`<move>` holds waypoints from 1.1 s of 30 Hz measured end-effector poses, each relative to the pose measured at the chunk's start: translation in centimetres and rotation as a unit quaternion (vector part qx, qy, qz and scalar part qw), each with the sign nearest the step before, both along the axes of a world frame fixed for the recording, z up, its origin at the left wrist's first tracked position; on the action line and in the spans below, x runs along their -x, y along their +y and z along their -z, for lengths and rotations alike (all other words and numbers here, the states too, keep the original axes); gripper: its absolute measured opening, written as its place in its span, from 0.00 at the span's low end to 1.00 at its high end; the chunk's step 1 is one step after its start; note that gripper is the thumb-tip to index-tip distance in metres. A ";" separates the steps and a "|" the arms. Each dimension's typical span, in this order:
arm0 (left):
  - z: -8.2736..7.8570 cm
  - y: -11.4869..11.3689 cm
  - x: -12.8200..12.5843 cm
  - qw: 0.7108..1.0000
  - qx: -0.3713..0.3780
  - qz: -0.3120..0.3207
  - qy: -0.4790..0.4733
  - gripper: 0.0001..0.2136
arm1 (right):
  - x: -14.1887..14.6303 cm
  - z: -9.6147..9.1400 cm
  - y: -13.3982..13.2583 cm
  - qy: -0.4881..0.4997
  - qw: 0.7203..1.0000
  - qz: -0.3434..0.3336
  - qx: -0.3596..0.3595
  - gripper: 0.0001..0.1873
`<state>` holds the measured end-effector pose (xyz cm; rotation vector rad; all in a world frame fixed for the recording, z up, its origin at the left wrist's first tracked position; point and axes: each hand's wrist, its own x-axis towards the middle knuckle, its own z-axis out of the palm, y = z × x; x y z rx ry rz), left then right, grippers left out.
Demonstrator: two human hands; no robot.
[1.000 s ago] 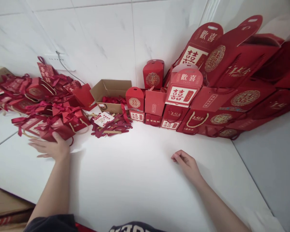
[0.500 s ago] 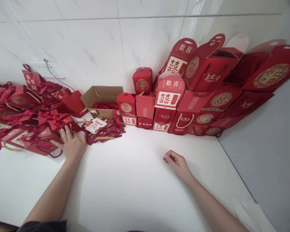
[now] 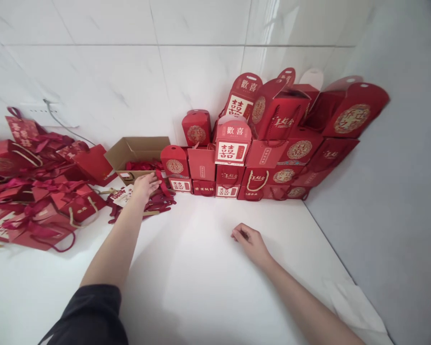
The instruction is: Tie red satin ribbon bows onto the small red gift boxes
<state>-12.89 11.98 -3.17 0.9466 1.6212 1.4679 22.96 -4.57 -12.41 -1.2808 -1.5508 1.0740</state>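
Observation:
My left hand (image 3: pixel 145 187) reaches over the front of an open cardboard box (image 3: pixel 138 143), its fingers stretched out and a little apart. They are close to a dark red ribbon (image 3: pixel 162 181) that hangs over the box's front edge; whether they touch it I cannot tell. More red ribbons (image 3: pixel 140 166) lie inside the box. Below the hand a pile of dark red cord handles (image 3: pixel 158 206) rests on the table, with a white printed card (image 3: pixel 122 195) partly behind my wrist. My right hand (image 3: pixel 251 242) rests on the white table, fingers curled, with nothing visible in them.
Red gift boxes (image 3: pixel 233 148) are stacked along the tiled wall on the right. Tied boxes with ribbon bows (image 3: pixel 39 220) crowd the left side. A cable (image 3: pixel 62 120) runs from a wall socket. A grey panel (image 3: pixel 380 191) borders the table's right side, near a white sheet (image 3: pixel 352 306).
My left hand has left the tied boxes and moved right and forward to the cardboard box. My right hand keeps its curled pose on the table. The view has shifted somewhat.

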 end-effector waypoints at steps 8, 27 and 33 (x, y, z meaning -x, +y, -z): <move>-2.6 -1.6 -1.9 0.994 -0.028 0.047 -0.090 0.11 | 0.6 -2.5 0.4 -0.011 1.000 0.000 -0.021 0.16; -9.0 -15.0 -14.2 0.874 -0.003 0.466 0.138 0.14 | 6.4 -14.8 -1.4 0.449 0.851 -0.183 0.203 0.18; -8.5 -15.2 -14.8 0.853 0.005 0.489 0.184 0.22 | 3.9 -15.2 0.0 0.462 0.868 -0.114 0.143 0.16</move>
